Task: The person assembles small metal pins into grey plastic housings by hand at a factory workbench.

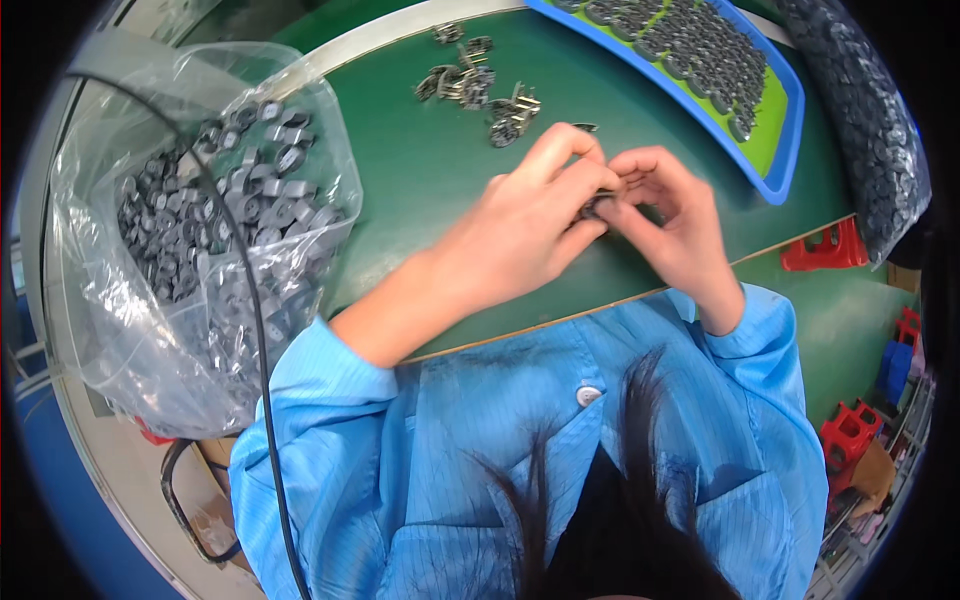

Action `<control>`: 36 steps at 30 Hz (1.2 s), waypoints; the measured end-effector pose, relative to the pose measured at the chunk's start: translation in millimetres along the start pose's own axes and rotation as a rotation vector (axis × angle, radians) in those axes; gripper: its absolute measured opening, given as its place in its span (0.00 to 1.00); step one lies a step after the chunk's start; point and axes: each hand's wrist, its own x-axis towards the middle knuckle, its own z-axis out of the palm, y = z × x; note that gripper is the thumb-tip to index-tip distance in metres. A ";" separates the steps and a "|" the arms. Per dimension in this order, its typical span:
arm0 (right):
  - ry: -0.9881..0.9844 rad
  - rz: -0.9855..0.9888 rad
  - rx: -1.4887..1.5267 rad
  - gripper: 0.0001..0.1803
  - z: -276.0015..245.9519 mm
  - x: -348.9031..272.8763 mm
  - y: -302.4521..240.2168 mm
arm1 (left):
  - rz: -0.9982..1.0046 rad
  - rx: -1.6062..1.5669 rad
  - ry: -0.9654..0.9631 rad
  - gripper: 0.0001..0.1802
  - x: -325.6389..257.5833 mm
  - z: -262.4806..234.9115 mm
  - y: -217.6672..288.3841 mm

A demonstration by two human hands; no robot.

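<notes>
Both hands meet above the green tabletop (390, 160), close to its front edge. Between the fingertips is a small dark round part (593, 206), mostly covered by the fingers. My left hand (535, 210) pinches it from the left, and my right hand (665, 205) grips it from the right with thumb and fingers. Just beyond the hands lies a loose pile of small dark parts with metal prongs (512, 115). More such parts (460, 82) are scattered farther back.
At the left, a clear plastic bag (90, 290) holds many grey round caps (265, 205). A blue tray (790, 150) with a green bottom and rows of dark discs (700, 60) sits far right, beside a bulging bag (855, 120). A black cable (250, 270) hangs at left; red stools (850, 435) stand right.
</notes>
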 end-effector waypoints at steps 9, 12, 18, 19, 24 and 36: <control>0.021 -0.112 -0.046 0.12 -24.8 -13.4 8.6 | -0.438 0.989 0.174 0.32 -38.0 -161.8 -83.5; 0.062 -0.087 0.014 0.11 -29.5 -14.5 15.0 | -0.593 1.013 0.100 0.27 -39.2 -152.5 -81.3; 0.458 -0.188 -0.215 0.08 -114.9 1.2 34.8 | -0.468 0.876 0.018 0.19 -37.5 -117.0 -39.6; 0.567 -0.132 -0.117 0.09 -146.9 13.7 49.7 | -0.458 0.881 0.023 0.19 -33.1 -114.4 -35.7; 0.673 0.172 -0.876 0.14 -280.3 54.9 131.1 | -0.557 0.798 0.102 0.18 -15.0 -115.9 -48.2; 0.683 -0.078 -1.094 0.10 -219.8 81.0 82.4 | -0.720 -0.815 0.205 0.17 10.5 -62.1 -12.5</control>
